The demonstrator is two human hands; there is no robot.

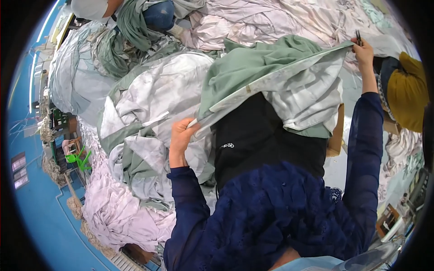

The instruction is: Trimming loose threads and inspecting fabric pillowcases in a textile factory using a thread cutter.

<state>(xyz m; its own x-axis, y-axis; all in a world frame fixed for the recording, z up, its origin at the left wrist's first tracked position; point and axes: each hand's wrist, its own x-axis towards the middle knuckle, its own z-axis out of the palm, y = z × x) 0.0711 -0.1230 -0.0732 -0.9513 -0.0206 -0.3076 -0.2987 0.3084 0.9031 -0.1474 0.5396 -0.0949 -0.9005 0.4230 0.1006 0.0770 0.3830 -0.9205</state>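
A wide green cloth with a white underside [264,63] is stretched between my two hands, its edge running up from lower left to upper right. My left hand [181,135] is closed on the left end of that edge. At the far right end, my right hand [363,50] pinches the cloth's corner. A small dark two-pointed tool, perhaps thread snips [358,38], sticks up from the right hand's fingers. Part of the white side hangs down over my black apron [262,140].
A heap of white and green cloth [158,86] lies left of my lap, with pale pink cloth [122,207] below it. More pink cloth [262,18] spreads ahead. Another person's sleeve or clothing in mustard yellow [407,90] is at the right. A cardboard box [336,135] stands beside me.
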